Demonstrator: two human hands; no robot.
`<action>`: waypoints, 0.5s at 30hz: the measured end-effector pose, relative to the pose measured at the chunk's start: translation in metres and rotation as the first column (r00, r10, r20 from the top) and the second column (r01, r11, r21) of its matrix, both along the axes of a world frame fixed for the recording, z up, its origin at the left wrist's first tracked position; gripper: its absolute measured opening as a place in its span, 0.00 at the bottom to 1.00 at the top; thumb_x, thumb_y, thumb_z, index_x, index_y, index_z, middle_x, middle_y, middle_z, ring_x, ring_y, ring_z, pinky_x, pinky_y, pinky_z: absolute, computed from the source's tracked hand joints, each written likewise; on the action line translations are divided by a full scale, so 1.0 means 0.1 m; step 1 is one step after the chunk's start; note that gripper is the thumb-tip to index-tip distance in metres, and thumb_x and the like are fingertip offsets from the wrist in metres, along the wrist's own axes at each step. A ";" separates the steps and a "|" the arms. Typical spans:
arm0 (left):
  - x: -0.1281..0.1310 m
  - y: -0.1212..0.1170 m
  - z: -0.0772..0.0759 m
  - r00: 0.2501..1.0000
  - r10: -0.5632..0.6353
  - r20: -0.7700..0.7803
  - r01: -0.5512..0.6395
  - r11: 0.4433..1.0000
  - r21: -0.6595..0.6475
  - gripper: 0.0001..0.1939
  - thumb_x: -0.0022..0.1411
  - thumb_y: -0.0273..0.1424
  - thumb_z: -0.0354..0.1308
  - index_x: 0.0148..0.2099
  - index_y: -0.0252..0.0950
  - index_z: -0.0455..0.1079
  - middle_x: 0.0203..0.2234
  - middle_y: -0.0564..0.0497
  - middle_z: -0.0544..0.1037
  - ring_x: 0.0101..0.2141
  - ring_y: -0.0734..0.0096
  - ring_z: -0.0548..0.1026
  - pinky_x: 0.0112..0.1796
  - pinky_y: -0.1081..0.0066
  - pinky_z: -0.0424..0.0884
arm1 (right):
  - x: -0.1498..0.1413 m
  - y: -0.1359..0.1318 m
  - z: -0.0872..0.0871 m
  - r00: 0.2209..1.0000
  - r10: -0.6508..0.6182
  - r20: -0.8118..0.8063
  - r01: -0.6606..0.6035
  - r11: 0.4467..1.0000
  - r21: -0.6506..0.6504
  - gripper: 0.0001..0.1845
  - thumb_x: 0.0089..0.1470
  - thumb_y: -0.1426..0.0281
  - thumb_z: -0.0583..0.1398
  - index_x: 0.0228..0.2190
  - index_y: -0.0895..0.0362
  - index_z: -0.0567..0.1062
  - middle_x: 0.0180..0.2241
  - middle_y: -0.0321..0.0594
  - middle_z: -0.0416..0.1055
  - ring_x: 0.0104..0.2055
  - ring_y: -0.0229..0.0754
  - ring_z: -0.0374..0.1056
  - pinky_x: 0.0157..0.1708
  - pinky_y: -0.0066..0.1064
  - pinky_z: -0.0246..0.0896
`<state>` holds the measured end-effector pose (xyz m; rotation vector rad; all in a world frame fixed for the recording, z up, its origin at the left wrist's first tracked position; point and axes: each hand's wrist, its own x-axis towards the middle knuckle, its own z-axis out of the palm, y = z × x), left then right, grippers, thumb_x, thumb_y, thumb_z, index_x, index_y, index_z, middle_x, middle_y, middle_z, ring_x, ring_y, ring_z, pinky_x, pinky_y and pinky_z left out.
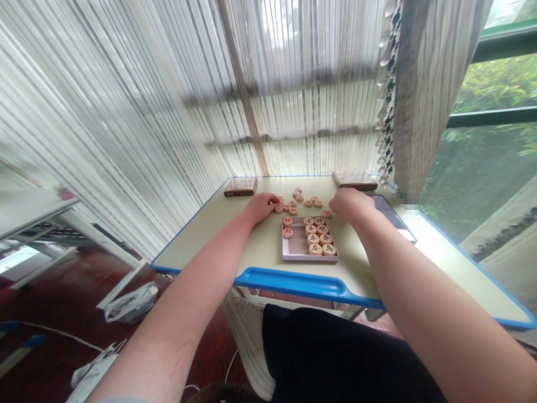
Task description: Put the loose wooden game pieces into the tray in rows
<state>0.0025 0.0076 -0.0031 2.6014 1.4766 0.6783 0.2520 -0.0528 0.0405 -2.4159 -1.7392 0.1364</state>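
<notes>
In the head view, taking the shallow pale lilac rectangular tray (310,258) as the clock's centre and the far curtain as twelve, the loose round wooden pieces with red characters (293,211) lie scattered on the pale yellow-green bench (201,235) between eleven and one o'clock. The left hand (262,207) is at ten o'clock, fingers bent against the nearest loose pieces; whether it pinches one, I cannot tell. The right hand (349,202) is at one to two o'clock, curled with its fingertips hidden, so its grip cannot be told. Inside the tray, two red-character discs (287,233) sit along the nine-to-ten side and eight dark-character discs (312,239) pack the right half. For clean handling, each disc is best taken by its rim, character up, and kept low so neighbours are not nudged. The tray's bare floor lies towards seven o'clock and between the two groups. Open bench runs out to nine o'clock; the blue moulded trough (296,282) marks the near edge at six. Room is tighter on the other side: a dark flat-screened device (390,215) lies past the right hand, and flat brown boxes (240,186) stand near the far edge at eleven and one.
</notes>
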 end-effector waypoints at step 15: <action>0.02 -0.02 0.01 0.999 0.030 -0.013 -0.029 0.999 0.033 0.14 0.55 0.25 0.51 0.41 0.35 0.76 0.38 0.47 0.78 0.40 0.67 0.74 0.46 0.68 0.69 | 0.03 -0.03 -0.01 0.979 0.205 0.006 -0.205 0.978 0.032 0.18 0.41 0.64 0.61 0.38 0.53 0.77 0.41 0.48 0.73 0.39 0.52 0.69 0.35 0.40 0.63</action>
